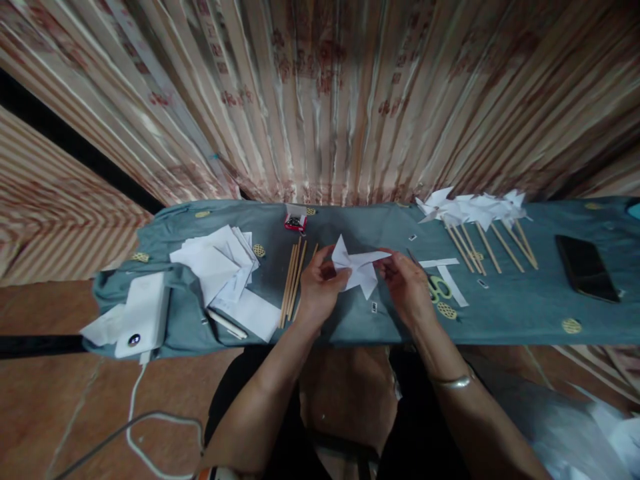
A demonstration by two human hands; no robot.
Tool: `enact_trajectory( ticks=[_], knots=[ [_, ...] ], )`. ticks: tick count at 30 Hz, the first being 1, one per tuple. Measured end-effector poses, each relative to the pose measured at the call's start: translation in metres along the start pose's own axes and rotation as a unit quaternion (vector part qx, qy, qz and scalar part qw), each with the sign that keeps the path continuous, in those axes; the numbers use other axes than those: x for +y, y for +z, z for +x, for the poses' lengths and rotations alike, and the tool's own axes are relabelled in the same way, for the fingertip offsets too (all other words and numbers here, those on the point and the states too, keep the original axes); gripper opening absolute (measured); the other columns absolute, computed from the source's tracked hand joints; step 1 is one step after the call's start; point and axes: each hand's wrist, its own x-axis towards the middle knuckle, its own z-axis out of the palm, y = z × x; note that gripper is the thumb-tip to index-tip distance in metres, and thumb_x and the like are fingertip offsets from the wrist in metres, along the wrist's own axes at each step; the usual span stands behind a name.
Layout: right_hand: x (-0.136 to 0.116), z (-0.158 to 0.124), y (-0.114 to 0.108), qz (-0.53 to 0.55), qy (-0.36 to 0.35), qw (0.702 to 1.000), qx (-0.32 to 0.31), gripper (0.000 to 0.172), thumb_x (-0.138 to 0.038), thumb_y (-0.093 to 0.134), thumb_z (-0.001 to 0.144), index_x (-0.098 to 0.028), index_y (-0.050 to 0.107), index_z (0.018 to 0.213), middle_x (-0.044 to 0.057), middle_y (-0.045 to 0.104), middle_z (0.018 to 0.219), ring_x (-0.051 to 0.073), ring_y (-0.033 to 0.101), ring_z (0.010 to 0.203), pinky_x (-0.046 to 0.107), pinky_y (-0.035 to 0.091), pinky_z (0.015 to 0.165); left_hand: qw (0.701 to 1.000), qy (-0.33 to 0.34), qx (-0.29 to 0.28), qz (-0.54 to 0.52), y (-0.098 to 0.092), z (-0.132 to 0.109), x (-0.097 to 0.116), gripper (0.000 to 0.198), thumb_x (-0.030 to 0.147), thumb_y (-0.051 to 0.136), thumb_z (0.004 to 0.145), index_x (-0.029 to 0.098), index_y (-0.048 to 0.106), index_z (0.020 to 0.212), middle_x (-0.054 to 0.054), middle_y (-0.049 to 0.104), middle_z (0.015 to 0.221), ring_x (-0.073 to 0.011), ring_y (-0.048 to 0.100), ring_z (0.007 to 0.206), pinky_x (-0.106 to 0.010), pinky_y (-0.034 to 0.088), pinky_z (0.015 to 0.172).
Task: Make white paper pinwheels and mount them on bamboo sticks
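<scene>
Both my hands hold a folded white paper pinwheel (361, 265) just above the grey-blue cloth of the table (510, 307). My left hand (320, 283) pinches its left side with thumb and fingers closed. My right hand (407, 283) grips its right tip, fingers curled. Several bare wooden sticks (294, 277) lie just left of my left hand. Scissors with green handles (439, 290) rest beside my right hand, partly hidden by it.
A pile of white paper squares (225, 267) lies at the left, a white power bank (143, 313) with a cable at the table's left end. Several finished pinwheels on sticks (480, 213) lie at the back right, near a black phone (585, 267). A small red box (295, 219) sits at the back edge.
</scene>
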Motion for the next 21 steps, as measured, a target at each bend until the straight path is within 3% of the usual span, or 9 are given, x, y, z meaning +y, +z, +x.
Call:
enact_trajectory(
  ticks=[3,7,8,12,14,17,21],
  knots=[
    [0.005,0.013,0.006,-0.041,-0.01,0.999,0.008,0.027,-0.042,0.085,0.063,-0.023,0.075,0.078,0.0,0.073,0.075,0.014,0.064,0.068,0.027,0.049,0.063,0.999,-0.001,0.004,-0.04,-0.005,0.0,0.009,0.055,0.019,0.081,0.055,0.017,0.068,0.108,0.003,0.073,0.073,-0.0123,0.065,0.061,-0.022,0.05,0.06],
    [0.016,0.037,0.025,-0.188,-0.075,0.977,-0.065,0.019,-0.04,0.074,0.071,-0.022,0.074,0.077,0.0,0.074,0.073,0.016,0.065,0.066,0.031,0.052,0.067,0.996,0.01,0.027,-0.082,-0.013,0.0,0.02,0.05,0.021,0.082,0.054,0.019,0.07,0.102,0.003,0.075,0.077,-0.0121,0.067,0.065,-0.024,0.051,0.064],
    [0.019,0.045,0.033,-0.253,-0.111,0.957,-0.09,0.019,-0.041,0.07,0.075,-0.022,0.074,0.078,0.001,0.075,0.076,0.018,0.067,0.069,0.033,0.054,0.07,0.995,0.014,0.034,-0.089,-0.016,-0.001,0.022,0.049,0.021,0.082,0.054,0.019,0.07,0.101,0.003,0.075,0.078,-0.0122,0.067,0.067,-0.024,0.052,0.066],
    [0.025,0.079,0.074,-0.34,-0.168,0.915,-0.135,0.007,-0.023,0.071,0.072,-0.023,0.076,0.077,0.006,0.076,0.109,0.025,0.069,0.104,0.04,0.052,0.095,0.992,0.012,0.056,-0.109,-0.028,-0.002,0.03,0.046,0.02,0.082,0.053,0.018,0.071,0.097,0.003,0.074,0.074,-0.0114,0.066,0.064,-0.024,0.051,0.065],
    [0.027,0.093,0.1,-0.534,-0.269,0.773,-0.21,0.018,-0.019,0.063,0.082,-0.021,0.077,0.093,0.01,0.066,0.133,0.025,0.063,0.12,0.041,0.049,0.104,0.991,0.009,0.059,-0.118,-0.033,-0.003,0.032,0.044,0.02,0.083,0.053,0.017,0.071,0.095,0.002,0.075,0.074,-0.0113,0.066,0.064,-0.024,0.051,0.065],
    [0.034,0.107,0.137,-0.592,-0.294,0.709,-0.246,0.019,-0.015,0.062,0.084,-0.019,0.078,0.094,0.011,0.062,0.139,0.029,0.051,0.135,0.045,0.039,0.115,0.989,-0.001,0.058,-0.135,-0.04,-0.005,0.035,0.044,0.02,0.085,0.052,0.017,0.072,0.095,0.001,0.076,0.075,-0.0115,0.067,0.064,-0.024,0.052,0.066],
    [0.043,0.111,0.168,-0.653,-0.313,0.629,-0.283,0.023,-0.012,0.054,0.087,-0.012,0.077,0.088,0.017,0.057,0.143,0.032,0.049,0.134,0.048,0.035,0.116,0.987,-0.008,0.056,-0.149,-0.045,-0.007,0.034,0.045,0.021,0.085,0.054,0.018,0.072,0.096,0.001,0.076,0.078,-0.0125,0.068,0.066,-0.025,0.053,0.067]
  ],
)
